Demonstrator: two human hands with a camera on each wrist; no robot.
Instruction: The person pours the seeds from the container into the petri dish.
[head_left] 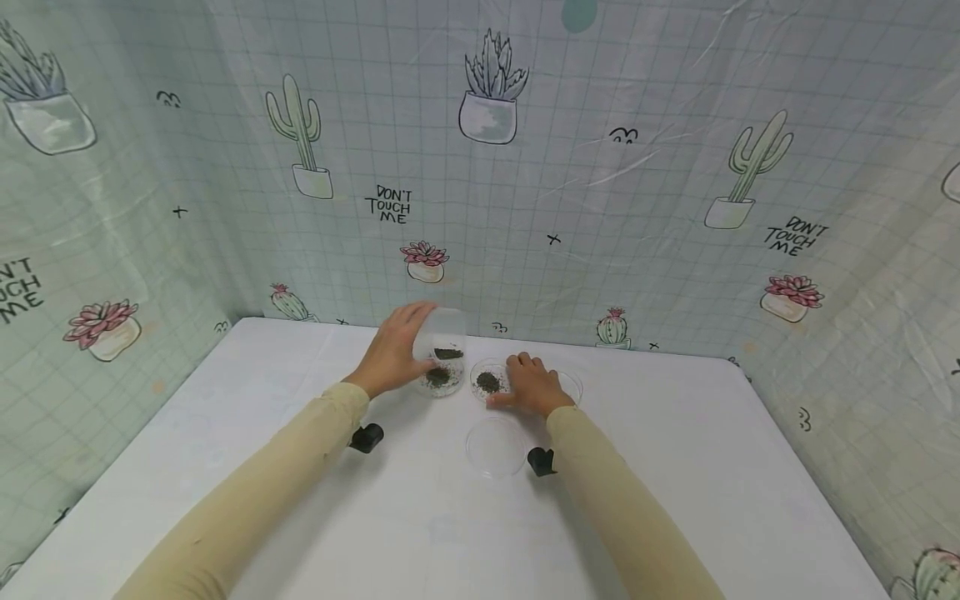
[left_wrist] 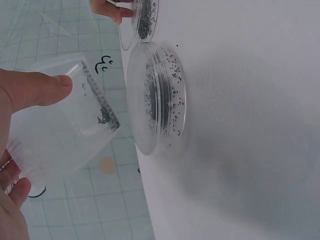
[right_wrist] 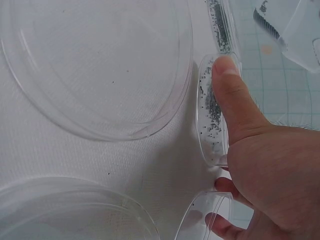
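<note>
My left hand (head_left: 401,346) holds a translucent plastic bag (left_wrist: 75,120) between thumb and fingers. The bag tilts, and dark granules have gathered at its lower corner. Just below it stands a clear petri dish (left_wrist: 181,107) with a dark heap and scattered grains. To its right is a second petri dish (head_left: 480,392), also with dark granules. My right hand (head_left: 534,385) grips this one, the thumb along its near rim and the fingers towards its far side. Part of that dish is hidden behind the hand.
A clear round dish part (head_left: 495,447) lies flat on the white table (head_left: 420,517), nearer to me. Another clear dish (head_left: 573,386) sits just right of my right hand. A cactus-print sheet (head_left: 555,183) rises behind the table and at both sides.
</note>
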